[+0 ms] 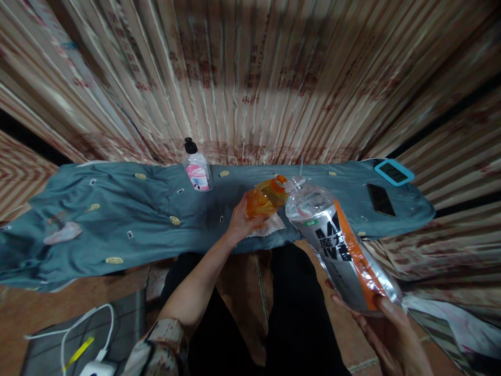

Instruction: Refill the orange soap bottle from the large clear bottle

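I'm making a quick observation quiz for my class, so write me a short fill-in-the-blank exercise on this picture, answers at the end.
1. The small bottle is in the person's ____ hand.
2. The right hand holds a large bottle with a label stripe coloured ____.
3. The pink-labelled bottle has a ____ cap.
4. The device beside the phone has a ____ frame.

Missing words: left; orange; black; blue.

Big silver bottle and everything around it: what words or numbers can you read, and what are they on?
"魔力": big silver bottle.
"M", next letter unclear: same bottle, above.
"IVE": same bottle, below.
Too small or blurred: the bottle's green mark, the pump bottle's label, the blue-framed screen, the cloth's tiny patches, the curtain's red marks.
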`<state>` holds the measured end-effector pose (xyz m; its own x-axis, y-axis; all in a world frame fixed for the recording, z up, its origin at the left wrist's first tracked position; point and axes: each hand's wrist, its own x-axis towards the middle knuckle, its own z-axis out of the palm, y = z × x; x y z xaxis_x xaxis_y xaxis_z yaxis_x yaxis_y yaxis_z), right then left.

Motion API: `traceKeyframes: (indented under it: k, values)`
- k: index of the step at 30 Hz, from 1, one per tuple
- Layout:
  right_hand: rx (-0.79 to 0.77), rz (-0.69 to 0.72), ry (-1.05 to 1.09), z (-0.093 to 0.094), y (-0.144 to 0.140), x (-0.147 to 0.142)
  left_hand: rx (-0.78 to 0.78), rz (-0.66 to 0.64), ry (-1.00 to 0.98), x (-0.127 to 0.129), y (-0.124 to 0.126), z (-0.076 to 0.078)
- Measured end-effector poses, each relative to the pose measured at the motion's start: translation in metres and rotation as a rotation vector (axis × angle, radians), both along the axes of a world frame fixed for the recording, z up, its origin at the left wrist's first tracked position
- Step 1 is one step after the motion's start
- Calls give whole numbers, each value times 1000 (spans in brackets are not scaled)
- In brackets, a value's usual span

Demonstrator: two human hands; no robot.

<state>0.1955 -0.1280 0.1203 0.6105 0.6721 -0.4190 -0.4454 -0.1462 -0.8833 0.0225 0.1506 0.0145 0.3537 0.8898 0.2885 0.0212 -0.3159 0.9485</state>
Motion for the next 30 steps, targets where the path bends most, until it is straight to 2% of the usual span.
traceKeyframes:
  k: [5, 19, 30]
  values:
    - [-9, -49, 44, 2, 0, -1, -29, -34, -7, -1, 0, 2]
    - [-21, -27, 17, 1, -3, 0, -37, -49, -15, -2, -1, 5]
    - [-2, -34, 34, 2, -1, -2, -11, -35, -26, -2, 1, 1]
